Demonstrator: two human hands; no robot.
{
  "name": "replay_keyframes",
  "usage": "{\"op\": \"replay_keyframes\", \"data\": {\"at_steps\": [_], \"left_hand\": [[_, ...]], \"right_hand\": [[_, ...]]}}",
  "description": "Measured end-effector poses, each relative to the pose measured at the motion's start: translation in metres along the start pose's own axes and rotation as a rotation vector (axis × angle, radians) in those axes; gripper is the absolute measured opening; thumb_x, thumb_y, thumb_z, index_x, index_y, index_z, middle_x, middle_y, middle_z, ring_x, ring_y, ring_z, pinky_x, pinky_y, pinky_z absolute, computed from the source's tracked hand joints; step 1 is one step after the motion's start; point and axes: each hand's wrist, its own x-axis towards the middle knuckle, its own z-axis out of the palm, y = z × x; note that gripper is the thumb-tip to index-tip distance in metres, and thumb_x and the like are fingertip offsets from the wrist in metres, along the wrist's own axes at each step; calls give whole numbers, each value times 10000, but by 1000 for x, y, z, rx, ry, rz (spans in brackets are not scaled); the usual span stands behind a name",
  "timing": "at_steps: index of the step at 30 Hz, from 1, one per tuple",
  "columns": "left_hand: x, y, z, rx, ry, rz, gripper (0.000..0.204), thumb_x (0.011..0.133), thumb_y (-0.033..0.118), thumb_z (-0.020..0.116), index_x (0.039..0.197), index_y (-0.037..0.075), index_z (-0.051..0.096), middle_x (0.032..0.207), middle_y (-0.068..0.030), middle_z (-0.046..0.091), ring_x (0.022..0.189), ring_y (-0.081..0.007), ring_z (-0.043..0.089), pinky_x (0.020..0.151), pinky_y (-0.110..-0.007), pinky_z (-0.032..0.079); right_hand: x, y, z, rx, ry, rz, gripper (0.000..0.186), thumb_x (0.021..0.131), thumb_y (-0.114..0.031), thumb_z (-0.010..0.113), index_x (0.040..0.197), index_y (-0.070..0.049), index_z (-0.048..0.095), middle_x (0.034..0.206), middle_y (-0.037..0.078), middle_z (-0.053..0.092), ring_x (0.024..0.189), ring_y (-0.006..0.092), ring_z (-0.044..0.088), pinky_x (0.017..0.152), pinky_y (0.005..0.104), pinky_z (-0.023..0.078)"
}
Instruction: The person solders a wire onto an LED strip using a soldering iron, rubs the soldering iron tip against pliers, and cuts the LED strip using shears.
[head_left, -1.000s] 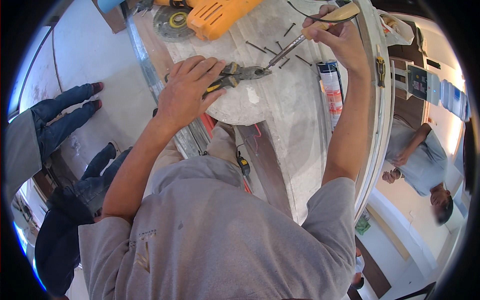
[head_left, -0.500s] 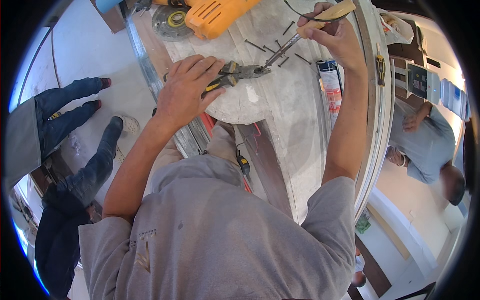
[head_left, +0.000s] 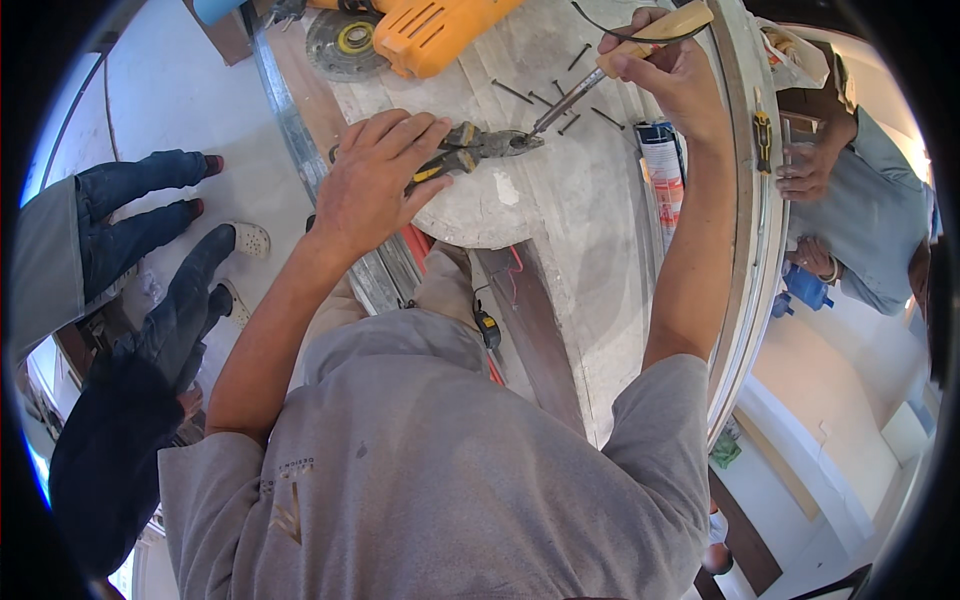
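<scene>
My left hand (head_left: 365,180) is closed around the black-and-yellow handles of pliers (head_left: 500,145), lying over a pale, worn board (head_left: 500,225). My right hand (head_left: 670,85) grips a wooden-handled tool (head_left: 680,22) with a thin black cord, apparently a soldering iron; its metal shaft (head_left: 575,98) angles down to the pliers' jaws, where tiny detail is unclear. Several dark nails or screws (head_left: 512,90) lie loose beside the shaft. A sealant tube (head_left: 660,165) lies left of my right forearm.
An orange power tool (head_left: 430,30) and cutting disc (head_left: 345,50) sit at the back. A yellow-black screwdriver (head_left: 762,140) rests on the right ledge, where a co-worker's hand (head_left: 805,170) is close. Other people's legs (head_left: 140,190) are at left; metal channels (head_left: 290,120) edge the board.
The co-worker on the right has shifted up toward the ledge, bringing a hand near the screwdriver. The lower-left person's legs have moved. My hands and tools are almost still.
</scene>
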Motion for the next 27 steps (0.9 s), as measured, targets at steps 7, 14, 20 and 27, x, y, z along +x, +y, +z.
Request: {"op": "replay_keyframes", "data": {"at_steps": [7, 14, 20, 27], "left_hand": [[-1, -1, 1, 1, 0, 1, 552, 806, 305, 712, 1297, 103, 560, 1233, -42, 568, 1160, -241, 492, 991, -385, 380], [-1, -1, 1, 3, -2, 0, 551, 805, 298, 711, 1298, 103, 558, 1228, -43, 568, 1158, -240, 491, 988, -385, 380], [0, 0, 0, 5, 7, 9, 546, 798, 288, 718, 1285, 96, 562, 1228, -43, 567, 1155, -240, 492, 987, -382, 381], [0, 0, -1, -5, 18, 10, 542, 793, 284, 723, 1276, 94, 568, 1219, -38, 575, 1142, -243, 503, 984, -384, 384]], "right_hand": [[2, 5, -2, 31, 9, -11, 402, 747, -25, 746, 1022, -43, 454, 875, 81, 658, 773, 123, 629, 688, 262, 503], [-1, 4, 0, 8, 1, 43, 425, 739, -10, 745, 1042, -39, 448, 888, 86, 656, 778, 131, 635, 699, 269, 513], [0, 15, -10, 34, 18, 36, 437, 736, -8, 750, 1054, -39, 452, 894, 81, 655, 790, 132, 635, 713, 267, 517], [0, 21, -8, 83, -2, 26, 445, 714, -21, 737, 1058, -48, 457, 918, 89, 663, 799, 140, 638, 733, 272, 513]]}}
